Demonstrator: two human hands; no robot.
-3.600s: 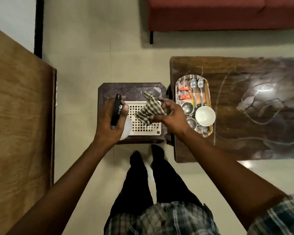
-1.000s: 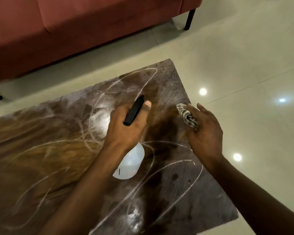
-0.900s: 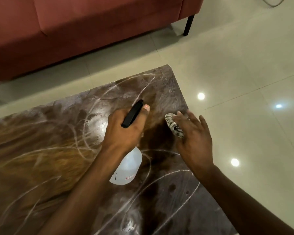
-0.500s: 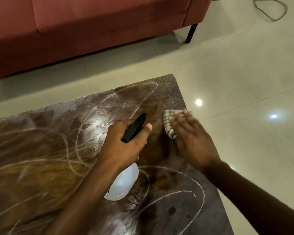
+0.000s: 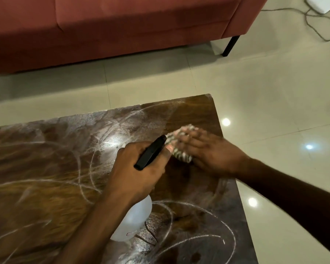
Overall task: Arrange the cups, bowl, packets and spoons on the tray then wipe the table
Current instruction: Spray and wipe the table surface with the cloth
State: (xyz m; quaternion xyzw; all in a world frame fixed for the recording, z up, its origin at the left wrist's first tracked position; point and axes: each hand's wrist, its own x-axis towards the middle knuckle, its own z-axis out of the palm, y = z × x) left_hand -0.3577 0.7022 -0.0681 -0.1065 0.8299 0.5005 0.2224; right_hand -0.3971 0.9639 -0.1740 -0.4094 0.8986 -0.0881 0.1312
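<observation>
Cloth [image 5: 181, 149], earlier aloft in right hand [image 5: 211, 155], now flat on table [image 5: 46, 178]

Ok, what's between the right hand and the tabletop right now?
The checked cloth, bunched under the right hand and pressed onto the table, as the head view shows. The left hand holds a spray bottle beside it.

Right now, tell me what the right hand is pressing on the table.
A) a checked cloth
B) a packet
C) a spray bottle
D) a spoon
A: the right hand lies with its fingers spread over the checked cloth on the table; the spray bottle is gripped by the left hand.
</observation>
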